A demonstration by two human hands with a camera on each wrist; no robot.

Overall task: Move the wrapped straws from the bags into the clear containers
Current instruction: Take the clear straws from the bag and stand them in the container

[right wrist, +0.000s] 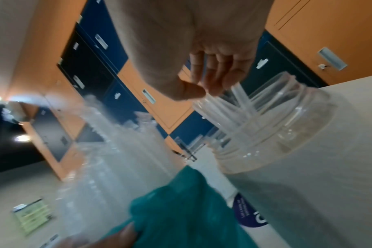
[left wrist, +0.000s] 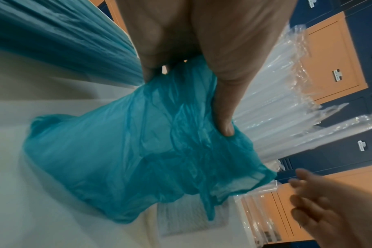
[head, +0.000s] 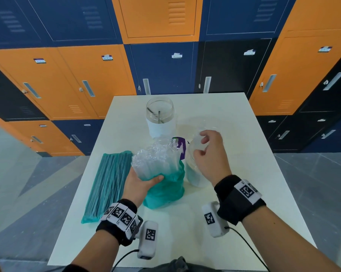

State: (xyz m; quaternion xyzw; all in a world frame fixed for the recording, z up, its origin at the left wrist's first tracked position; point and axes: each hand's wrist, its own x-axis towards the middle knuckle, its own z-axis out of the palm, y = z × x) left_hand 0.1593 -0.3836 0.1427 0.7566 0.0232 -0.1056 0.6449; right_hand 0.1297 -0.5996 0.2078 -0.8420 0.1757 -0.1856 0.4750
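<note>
**Straw bundle in one hand, jar under the other**

So there's a white table [head: 244, 154] in front of a wall of orange and blue lockers [head: 77, 75], that's the whole backdrop. On the left side of the table lies a long sealed teal bag of straws [head: 109, 183], flat, untouched. Right beside it, near the middle, is the opened teal bag [head: 165, 191], scrunched down around the bottom of a bundle of clear-wrapped straws [head: 156, 160] that stands up out of it.

Left hand [head: 141, 183] grips that bundle low down, thumb pressed across the front where the bag bunches up.

At the far middle stands a clear jar [head: 160, 116] with a white label band and a couple of dark straws inside. A second clear jar [right wrist: 276, 127] sits just right of the bundle with some wrapped straws [right wrist: 240, 107] already in it, leaning every which way.

Right hand [head: 209, 154] hovers over that near jar's mouth, fingers loosely curled with the thumb near the fingertips. Can't tell if it's actually pinching a straw or just touching the tops; the wrist view is too blurry.
</note>
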